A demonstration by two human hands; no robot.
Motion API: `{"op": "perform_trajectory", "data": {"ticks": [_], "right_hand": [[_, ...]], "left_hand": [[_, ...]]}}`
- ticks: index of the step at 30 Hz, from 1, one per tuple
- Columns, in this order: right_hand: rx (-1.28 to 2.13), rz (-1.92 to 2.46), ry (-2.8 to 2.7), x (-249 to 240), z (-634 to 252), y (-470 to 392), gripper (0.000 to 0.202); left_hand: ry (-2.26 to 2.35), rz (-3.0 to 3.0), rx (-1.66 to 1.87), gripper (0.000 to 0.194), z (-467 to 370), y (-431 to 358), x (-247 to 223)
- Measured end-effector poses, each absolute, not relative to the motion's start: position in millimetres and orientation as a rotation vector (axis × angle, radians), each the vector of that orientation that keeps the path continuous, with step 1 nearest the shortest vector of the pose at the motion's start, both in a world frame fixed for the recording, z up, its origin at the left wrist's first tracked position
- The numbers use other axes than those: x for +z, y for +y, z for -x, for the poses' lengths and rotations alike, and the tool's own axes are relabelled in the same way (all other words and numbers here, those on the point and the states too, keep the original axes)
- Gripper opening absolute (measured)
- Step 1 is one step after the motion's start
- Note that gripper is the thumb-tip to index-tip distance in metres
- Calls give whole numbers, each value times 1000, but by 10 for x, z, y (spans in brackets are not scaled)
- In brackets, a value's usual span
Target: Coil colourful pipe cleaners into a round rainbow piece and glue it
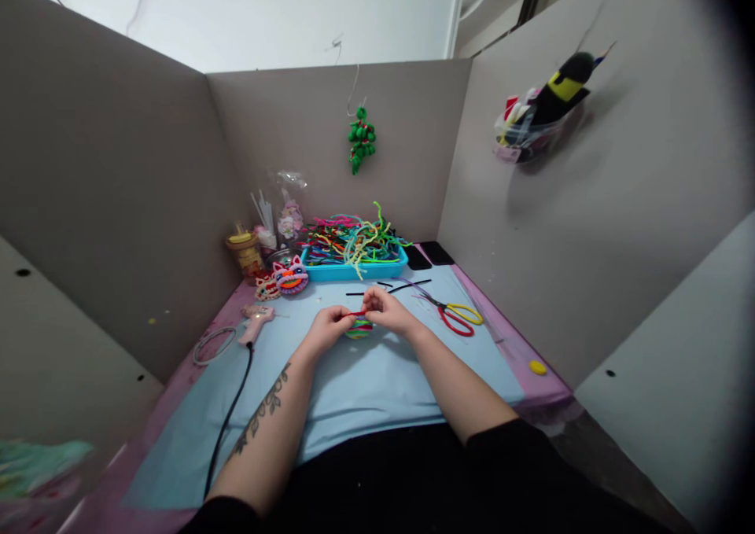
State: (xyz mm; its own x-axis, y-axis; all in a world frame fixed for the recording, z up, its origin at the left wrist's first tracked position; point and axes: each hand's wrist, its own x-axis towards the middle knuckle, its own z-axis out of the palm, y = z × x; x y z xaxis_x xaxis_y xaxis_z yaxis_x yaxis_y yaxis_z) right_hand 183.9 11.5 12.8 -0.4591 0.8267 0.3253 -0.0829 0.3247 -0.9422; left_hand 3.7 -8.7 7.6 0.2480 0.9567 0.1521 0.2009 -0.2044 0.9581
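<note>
Pinched in both left hand and right hand, over the desk: red pipe cleaner, long axis running crosswise from hand to hand, with green-striped piece just below. Forearms converging from either side, fingers curled. Beyond both hands, blue tray; right of right hand, scissors; left of left hand, pink glue gun.
</note>
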Motion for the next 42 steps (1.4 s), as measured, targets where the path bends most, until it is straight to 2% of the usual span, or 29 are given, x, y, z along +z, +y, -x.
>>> {"op": "perform_trajectory", "data": {"ticks": [13,28,36,42], "right_hand": [[813,776,-1932,26,-1785,149,14],[864,832,-1831,-67,-1721,159,18],[603,881,-1979,30,-1753,104,4],[488,848,-2182,43,-1801,120,5]], "left_hand": [[1094,-1679,1003,20,-20,-80,34],[1111,-1633,1060,22,-19,-67,26],[1235,-1781,1156,17,-59,-97,58],[1261,-2092,1167,12,-40,-97,22]]}}
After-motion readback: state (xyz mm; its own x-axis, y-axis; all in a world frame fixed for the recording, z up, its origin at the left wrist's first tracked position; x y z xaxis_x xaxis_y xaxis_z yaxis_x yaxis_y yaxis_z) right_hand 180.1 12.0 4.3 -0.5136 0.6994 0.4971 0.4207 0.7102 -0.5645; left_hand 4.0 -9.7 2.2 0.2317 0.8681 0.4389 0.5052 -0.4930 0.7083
